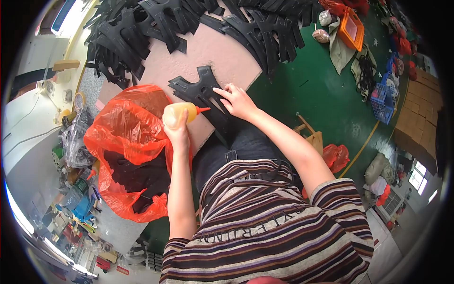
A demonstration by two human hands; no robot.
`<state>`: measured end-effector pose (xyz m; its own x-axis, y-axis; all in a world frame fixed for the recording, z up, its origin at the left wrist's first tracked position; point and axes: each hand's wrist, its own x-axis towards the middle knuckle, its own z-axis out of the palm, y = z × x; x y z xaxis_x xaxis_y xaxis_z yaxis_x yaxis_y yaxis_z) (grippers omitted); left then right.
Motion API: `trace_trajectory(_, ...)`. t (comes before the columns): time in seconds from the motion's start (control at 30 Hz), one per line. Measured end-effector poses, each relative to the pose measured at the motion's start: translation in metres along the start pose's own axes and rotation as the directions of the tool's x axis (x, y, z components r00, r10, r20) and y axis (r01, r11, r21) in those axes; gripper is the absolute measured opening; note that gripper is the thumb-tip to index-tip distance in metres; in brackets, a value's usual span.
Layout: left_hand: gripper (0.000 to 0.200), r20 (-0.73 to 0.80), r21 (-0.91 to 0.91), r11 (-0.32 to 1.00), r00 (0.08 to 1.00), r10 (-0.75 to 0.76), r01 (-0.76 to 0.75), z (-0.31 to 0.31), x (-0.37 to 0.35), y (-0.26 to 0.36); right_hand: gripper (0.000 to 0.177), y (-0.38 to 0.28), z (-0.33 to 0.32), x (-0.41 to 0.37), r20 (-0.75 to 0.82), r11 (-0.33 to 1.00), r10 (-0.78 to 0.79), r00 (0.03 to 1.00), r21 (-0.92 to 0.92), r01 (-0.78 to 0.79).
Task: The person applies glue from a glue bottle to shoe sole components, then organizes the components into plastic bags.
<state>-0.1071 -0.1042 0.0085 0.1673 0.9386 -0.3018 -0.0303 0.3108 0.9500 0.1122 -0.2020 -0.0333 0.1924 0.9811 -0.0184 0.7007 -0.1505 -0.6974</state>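
Observation:
My left hand is wrapped round a yellowish squeeze bottle whose red nozzle points right, over a black cut-out piece. That piece lies on the pink board near my lap, its lower end reaching past the board's edge. On the piece's right side rests my right hand, palm down, with fingers spread and the index finger stretched out. Many similar black pieces are heaped along the far side of the board.
An open red plastic bag with black material inside stands left of the board. An orange basket and a blue crate are on the green floor at right. A wooden stool stands by my right arm.

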Motion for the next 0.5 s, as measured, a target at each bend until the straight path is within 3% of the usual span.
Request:
trace_trajectory(0.17, 0.034, 0.098, 0.034, 0.996, 0.992, -0.083, 0.08, 0.004, -0.039, -0.012, 0.045, 0.002, 0.003, -0.001, -0.013, 1.0, 0.0, 1.0, 0.001, 0.0)
trace_trajectory(0.3, 0.032, 0.148, 0.191, 0.975, 0.979, -0.139, 0.109, 0.009, -0.059, -0.013, 0.046, 0.002, 0.0, -0.001, 0.007, 1.0, 0.01, 1.0, 0.011, -0.01)
trace_trajectory(0.43, 0.027, 0.147, -0.308, 0.885, 0.937, -0.317, 0.348, 0.011, -0.041, 0.009, 0.047, 0.0, -0.007, -0.006, -0.035, 0.989, 0.079, 0.996, 0.125, -0.074)
trace_trajectory(0.5, 0.026, 0.12, -0.351, 0.918, 0.981, -0.149, 0.183, 0.018, -0.008, 0.027, 0.048, 0.0, -0.009, -0.012, -0.042, 0.972, 0.149, 0.988, 0.191, -0.138)
